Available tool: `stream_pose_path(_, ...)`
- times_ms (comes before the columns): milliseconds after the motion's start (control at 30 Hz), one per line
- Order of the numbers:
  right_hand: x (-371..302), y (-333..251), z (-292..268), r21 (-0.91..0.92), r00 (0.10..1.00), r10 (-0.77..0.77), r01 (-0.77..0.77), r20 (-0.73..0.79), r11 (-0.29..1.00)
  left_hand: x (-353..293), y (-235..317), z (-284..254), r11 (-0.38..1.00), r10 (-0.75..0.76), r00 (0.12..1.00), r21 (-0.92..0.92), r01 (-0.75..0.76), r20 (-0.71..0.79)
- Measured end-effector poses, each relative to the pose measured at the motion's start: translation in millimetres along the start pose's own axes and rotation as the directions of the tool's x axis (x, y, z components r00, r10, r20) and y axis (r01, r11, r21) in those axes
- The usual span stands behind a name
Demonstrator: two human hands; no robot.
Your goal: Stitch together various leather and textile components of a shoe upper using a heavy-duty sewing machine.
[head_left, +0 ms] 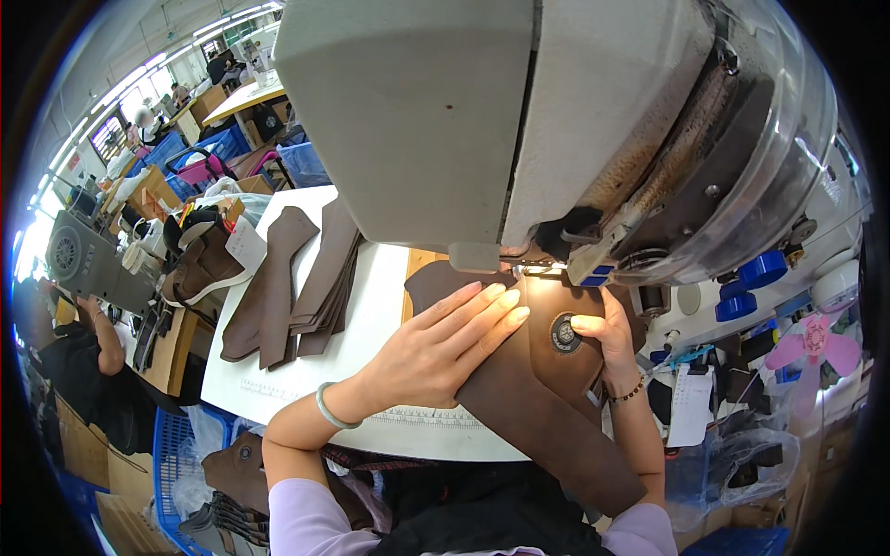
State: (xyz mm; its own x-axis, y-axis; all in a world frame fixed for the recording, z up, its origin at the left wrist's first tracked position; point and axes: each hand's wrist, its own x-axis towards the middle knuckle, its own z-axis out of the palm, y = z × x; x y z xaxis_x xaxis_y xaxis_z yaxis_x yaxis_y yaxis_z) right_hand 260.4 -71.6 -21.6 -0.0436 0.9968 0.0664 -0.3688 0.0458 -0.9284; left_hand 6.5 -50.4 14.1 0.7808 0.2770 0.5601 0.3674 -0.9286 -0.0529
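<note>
Under the head of a large grey sewing machine (408, 120), a brown leather shoe piece (554, 369) with a round dark badge (566, 334) lies in the lit needle area. A long brown leather strip (547, 431) overlaps it and slants down toward my right forearm. My left hand (445, 343) rests flat on the strip, fingers stretched together toward the needle. With the thumb on top beside the badge and the other fingers mostly hidden, my right hand (609, 335) grips the shoe piece at its right edge. The needle tip itself is hard to make out.
On the white table (246, 394) lie several stacked brown leather pieces (324, 287). A brown shoe (206, 264) stands to their left. Blue crates (167, 473) sit lower left, near a co-worker (79, 380). A pink fan (814, 335) is at right.
</note>
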Motion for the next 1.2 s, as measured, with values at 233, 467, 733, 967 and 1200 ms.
stream_pose_path(233, 1.8, 1.3, -2.9, -0.008, 1.000, 0.005, -0.005, 0.001, 1.000, 0.0, -1.6, -1.7, 1.000, 0.003, 1.000, -0.015, -0.003, 0.021)
stream_pose_path(467, 1.8, 3.5, -2.6, -0.036, 0.999, 0.002, -0.004, -0.054, 0.999, 0.4, -2.7, -2.1, 0.999, 0.002, 1.000, -0.037, -0.001, 0.010)
stream_pose_path(733, 0.5, 3.8, -1.3, 0.012, 1.000, -0.017, 0.017, 0.012, 1.000, 0.9, -2.8, -1.9, 0.999, -0.005, 1.000, -0.044, 0.005, 0.007)
stream_pose_path(967, 1.7, 7.6, -3.8, 0.000, 1.000, -0.005, 0.005, -0.012, 1.000, 0.9, -2.3, -2.3, 0.998, -0.022, 1.000, -0.066, 0.023, 0.019)
stream_pose_path(1200, 0.9, 7.0, -4.1, -0.024, 0.999, 0.001, -0.001, 0.036, 1.000, 2.5, -2.1, -2.9, 0.996, -0.020, 1.000, -0.084, 0.021, 0.015)
